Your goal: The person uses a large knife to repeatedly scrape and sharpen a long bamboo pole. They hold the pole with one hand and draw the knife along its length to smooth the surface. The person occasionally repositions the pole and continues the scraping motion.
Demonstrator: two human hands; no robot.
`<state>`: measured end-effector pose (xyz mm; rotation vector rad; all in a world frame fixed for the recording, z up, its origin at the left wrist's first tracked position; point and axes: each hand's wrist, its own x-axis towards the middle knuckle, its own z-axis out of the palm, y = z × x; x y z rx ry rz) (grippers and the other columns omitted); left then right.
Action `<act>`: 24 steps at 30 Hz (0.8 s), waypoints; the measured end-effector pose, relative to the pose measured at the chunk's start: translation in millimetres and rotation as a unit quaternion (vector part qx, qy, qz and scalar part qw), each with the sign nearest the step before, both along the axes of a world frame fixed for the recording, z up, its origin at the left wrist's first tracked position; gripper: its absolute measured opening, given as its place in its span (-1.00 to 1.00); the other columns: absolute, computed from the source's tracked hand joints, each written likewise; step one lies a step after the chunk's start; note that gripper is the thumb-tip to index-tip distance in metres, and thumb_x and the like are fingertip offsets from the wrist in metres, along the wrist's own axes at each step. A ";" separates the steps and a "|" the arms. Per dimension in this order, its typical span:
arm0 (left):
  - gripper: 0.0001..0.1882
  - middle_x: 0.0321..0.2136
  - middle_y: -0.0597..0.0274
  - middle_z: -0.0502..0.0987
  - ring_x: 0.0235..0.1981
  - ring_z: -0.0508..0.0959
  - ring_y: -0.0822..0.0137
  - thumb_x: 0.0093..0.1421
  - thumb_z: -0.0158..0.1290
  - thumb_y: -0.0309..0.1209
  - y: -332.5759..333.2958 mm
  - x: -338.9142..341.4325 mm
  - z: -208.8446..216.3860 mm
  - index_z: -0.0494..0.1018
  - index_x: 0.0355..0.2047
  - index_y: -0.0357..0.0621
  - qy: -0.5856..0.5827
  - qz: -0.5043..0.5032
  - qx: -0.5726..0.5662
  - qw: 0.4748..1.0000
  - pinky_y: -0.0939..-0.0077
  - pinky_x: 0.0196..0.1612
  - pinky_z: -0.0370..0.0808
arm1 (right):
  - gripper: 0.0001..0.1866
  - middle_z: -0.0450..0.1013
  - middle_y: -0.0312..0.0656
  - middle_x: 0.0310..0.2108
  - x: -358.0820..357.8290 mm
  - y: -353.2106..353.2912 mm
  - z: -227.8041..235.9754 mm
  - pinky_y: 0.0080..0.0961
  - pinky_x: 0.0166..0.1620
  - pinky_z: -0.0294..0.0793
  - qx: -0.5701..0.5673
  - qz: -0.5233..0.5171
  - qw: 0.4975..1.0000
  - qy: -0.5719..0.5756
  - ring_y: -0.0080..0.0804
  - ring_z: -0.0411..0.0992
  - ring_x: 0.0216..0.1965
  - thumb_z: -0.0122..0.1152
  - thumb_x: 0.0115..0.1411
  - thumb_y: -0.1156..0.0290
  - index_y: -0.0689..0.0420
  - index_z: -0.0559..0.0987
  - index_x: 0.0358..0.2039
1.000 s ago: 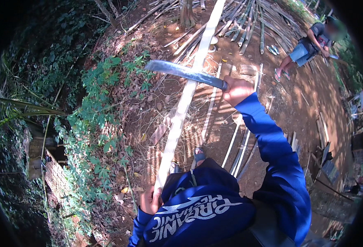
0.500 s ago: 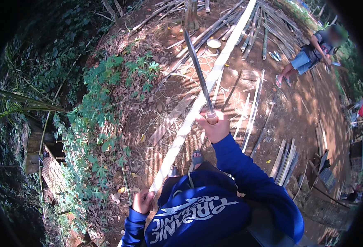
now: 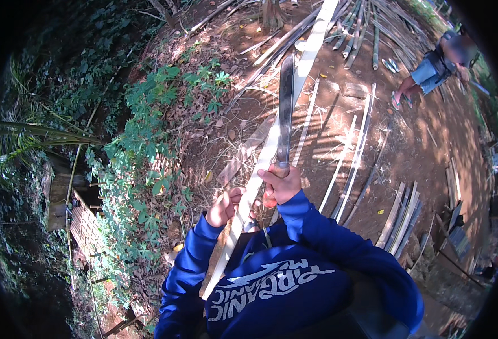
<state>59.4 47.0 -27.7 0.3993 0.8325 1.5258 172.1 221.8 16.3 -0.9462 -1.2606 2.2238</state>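
Observation:
A long pale bamboo strip (image 3: 270, 141) slants from beside my body to the far top of the view. My left hand (image 3: 225, 207) is closed on it near its close end, which lies over my left sleeve. In my right hand (image 3: 283, 183) is the wooden handle of a machete (image 3: 285, 107). Its dark blade points away from me, upright in the view, with the broad side showing and overlapping the strip. My right thumb lies at the strip's edge; whether it presses on it I cannot tell.
Split bamboo lengths (image 3: 357, 152) and a bundle of slats (image 3: 398, 220) lie on the ground to the right. A pile of bamboo poles (image 3: 359, 34) lies far off. Leafy plants (image 3: 147, 135) border the left. Another person (image 3: 429, 70) stands at the far right, holding a blade.
My left hand has moved forward, closer to my right hand. The strip's near end has come into view. The machete has turned, showing its broad side, and its tip is lower in the view.

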 end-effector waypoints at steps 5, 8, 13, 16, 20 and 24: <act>-0.64 -0.75 0.29 0.36 -0.77 0.32 0.50 0.39 -0.21 -0.15 28.7 33.1 12.1 0.33 -0.18 -0.24 0.267 0.061 -0.084 0.958 0.58 -0.66 0.25 | -0.82 0.43 -0.27 -0.69 0.5 -1.1 -12.3 -0.52 -0.58 0.37 0.261 -0.009 0.965 0.016 -0.54 0.38 -0.70 0.35 0.06 0.44 0.21 0.50 -0.48; -0.66 -0.78 0.27 0.37 -0.75 0.38 0.45 0.38 -0.17 -0.19 31.0 33.5 32.5 0.38 -0.27 -0.25 0.393 0.125 -0.189 0.891 0.54 -0.64 0.29 | -0.79 0.50 -0.18 -0.59 17.1 20.9 12.5 -0.47 -0.51 0.42 0.467 0.071 0.863 -0.176 -0.33 0.46 -0.63 0.31 0.07 0.31 0.16 0.51 -0.44; -0.64 -0.77 0.21 0.41 -0.72 0.47 0.45 0.38 -0.21 -0.30 38.4 9.4 69.2 0.42 -0.39 -0.34 0.532 0.171 -0.162 0.813 0.50 -0.59 0.40 | -0.66 0.48 -0.22 -0.62 25.5 38.5 32.4 -0.20 -0.46 0.40 0.748 0.177 0.606 -0.207 -0.14 0.48 -0.58 0.37 -0.19 0.24 -0.01 0.50 -0.36; -0.65 -0.77 0.20 0.42 -0.71 0.49 0.42 0.38 -0.21 -0.31 39.4 14.0 69.5 0.42 -0.39 -0.34 0.542 0.195 -0.191 0.795 0.50 -0.58 0.41 | -0.61 0.45 -0.25 -0.63 13.6 34.1 39.9 -0.15 -0.38 0.38 0.717 0.197 0.631 -0.220 -0.18 0.48 -0.57 0.35 -0.25 0.22 -0.03 0.48 -0.35; -0.72 -0.76 0.16 0.44 -0.71 0.49 0.38 0.35 -0.14 -0.32 35.9 18.1 71.6 0.37 -0.34 -0.35 0.630 0.220 -0.171 0.725 0.47 -0.55 0.44 | -0.72 0.45 -0.25 -0.64 0.9 55.1 54.8 -0.17 -0.44 0.36 0.767 0.185 0.584 -0.189 -0.16 0.48 -0.58 0.29 -0.19 0.22 -0.06 0.49 -0.41; -0.76 -0.75 0.17 0.44 -0.71 0.49 0.37 0.34 -0.10 -0.34 29.1 28.5 76.5 0.37 -0.32 -0.31 0.572 0.190 -0.234 0.763 0.46 -0.56 0.41 | -0.78 0.44 -0.25 -0.65 -6.7 99.3 46.2 -0.11 -0.46 0.42 0.749 0.106 0.603 -0.253 -0.19 0.49 -0.59 0.20 -0.15 0.27 -0.07 0.47 -0.41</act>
